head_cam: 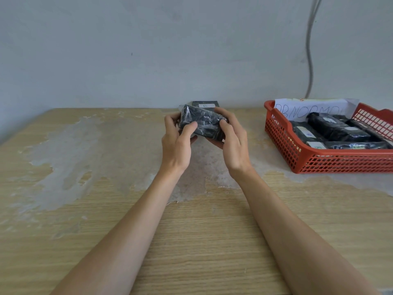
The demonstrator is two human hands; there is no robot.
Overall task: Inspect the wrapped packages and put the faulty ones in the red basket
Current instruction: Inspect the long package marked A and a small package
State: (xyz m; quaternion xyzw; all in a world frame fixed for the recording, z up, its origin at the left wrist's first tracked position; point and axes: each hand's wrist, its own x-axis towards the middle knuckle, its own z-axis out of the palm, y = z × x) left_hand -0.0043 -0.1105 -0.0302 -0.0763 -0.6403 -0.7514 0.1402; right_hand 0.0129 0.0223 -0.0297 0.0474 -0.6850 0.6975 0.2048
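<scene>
A black package wrapped in shiny clear film (202, 122) is held up above the middle of the wooden table. My left hand (177, 141) grips its left end, thumb on the near face. My right hand (232, 141) grips its right end, fingers curled over the top. Behind it, against the wall, lies another black package with a white label (205, 104). The red basket (297, 152) stands at the right and holds several black wrapped packages (338, 128) with small labels.
A white paper sign with handwritten letters (312, 109) leans inside the basket's far end. A grey cable (309, 50) hangs down the wall above it. The table's surface (85, 145) is worn and peeling in pale patches.
</scene>
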